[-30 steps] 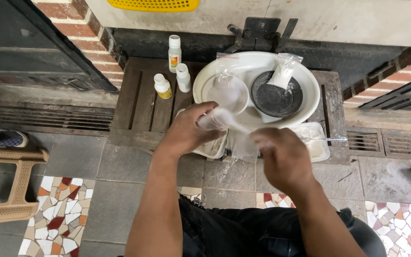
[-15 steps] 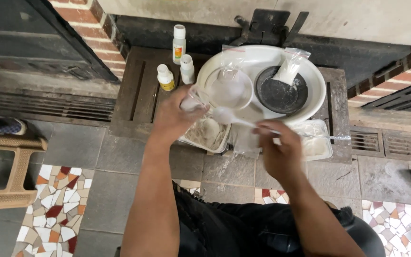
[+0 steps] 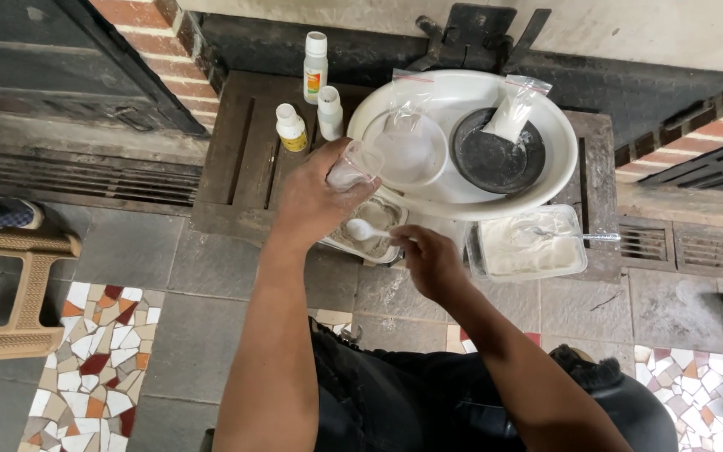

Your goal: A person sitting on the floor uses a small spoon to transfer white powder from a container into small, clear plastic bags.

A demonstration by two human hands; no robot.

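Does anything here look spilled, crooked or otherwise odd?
Little stands out. The left hand holds a clear cup tilted, and the right hand holds a white spoon over a small tray. A spoon juts over the rim of the powder-filled container. No spill shows.

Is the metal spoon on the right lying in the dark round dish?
No, the metal spoon rests in the clear rectangular tray of white powder, beside the big white basin holding the dark dish.
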